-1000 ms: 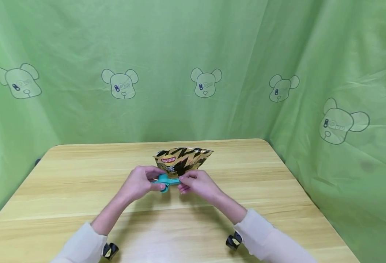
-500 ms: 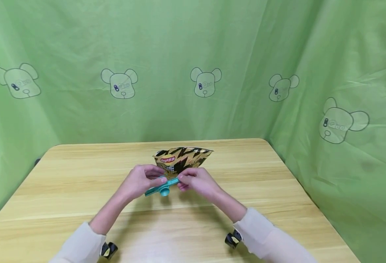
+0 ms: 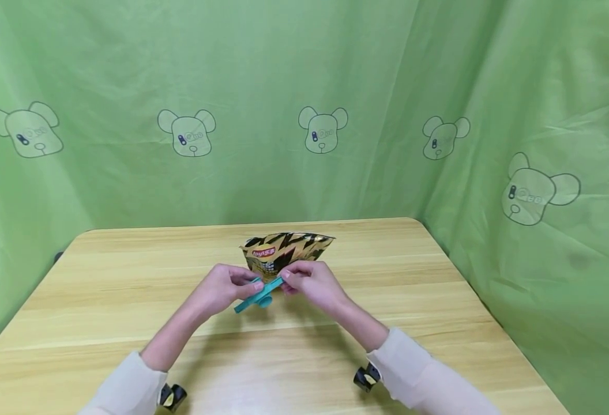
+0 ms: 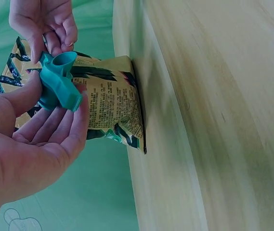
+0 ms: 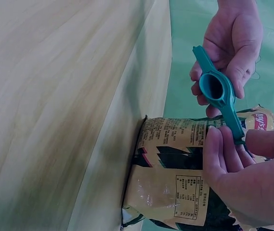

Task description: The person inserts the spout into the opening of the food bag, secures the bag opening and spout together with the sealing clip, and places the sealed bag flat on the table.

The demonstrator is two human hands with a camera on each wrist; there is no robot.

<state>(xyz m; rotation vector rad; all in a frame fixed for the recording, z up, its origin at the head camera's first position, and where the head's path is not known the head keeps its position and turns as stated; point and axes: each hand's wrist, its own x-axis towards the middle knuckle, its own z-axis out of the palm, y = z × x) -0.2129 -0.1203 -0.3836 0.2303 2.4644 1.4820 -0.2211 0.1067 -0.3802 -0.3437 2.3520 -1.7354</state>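
A teal bag clip with a round spout (image 3: 255, 298) is held at a slant between both hands, in front of a gold and black chip bag (image 3: 286, 251). My left hand (image 3: 229, 287) holds the clip near its middle, thumb on the near side. The right hand (image 3: 312, 283) pinches the clip's right end. In the left wrist view the clip (image 4: 62, 86) lies between left thumb and fingers, its spout facing up. From the right wrist the spout's round hole (image 5: 211, 86) is visible. The bag stands upright on the table, its lower front partly hidden by the hands in the head view.
The light wooden table (image 3: 128, 265) spreads to both sides of the bag. A green curtain (image 3: 263, 173) with bear-head prints hangs behind it and along the right side. Small black wrist-worn devices (image 3: 172, 397) show under the sleeves.
The clip has turned from nearly level to a slant, its left end dropping toward me. My left fingers have shifted along it. The right hand has risen slightly; the bag stays in place.
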